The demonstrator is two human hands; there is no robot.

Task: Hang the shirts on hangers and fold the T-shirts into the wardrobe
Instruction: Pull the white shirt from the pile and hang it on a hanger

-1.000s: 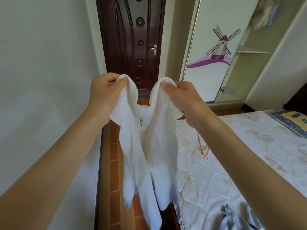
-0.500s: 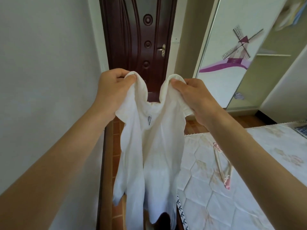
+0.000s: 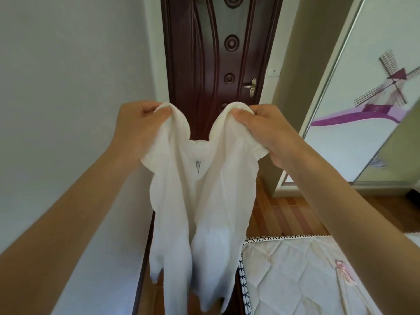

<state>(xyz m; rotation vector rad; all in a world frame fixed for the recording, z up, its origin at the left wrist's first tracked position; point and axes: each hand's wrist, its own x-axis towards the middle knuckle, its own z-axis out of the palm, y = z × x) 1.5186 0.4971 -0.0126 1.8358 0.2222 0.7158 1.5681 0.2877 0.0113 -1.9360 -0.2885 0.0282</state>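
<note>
Thumb and curled fingers of the left hand [image 3: 138, 126] and right hand [image 3: 270, 130] pinched the shoulders of a white garment [image 3: 204, 189], held aloft before the door [image 3: 218, 53]. Step judged: spreading for inspection. Next: lay it on the mattress [image 3: 295, 276] beside the hanger [image 3: 345, 272].

white shirt [image 3: 204, 189] held up in mid-air, bunched at each shoulder: left hand [image 3: 138, 126] gripping one side, right hand [image 3: 270, 135] the other. dark brown door [image 3: 216, 53] far behind. quilted mattress [image 3: 295, 276] near right, pink hanger [image 3: 345, 272] lying on it. windmill-painted wardrobe door [image 3: 363, 110] far right.
</note>
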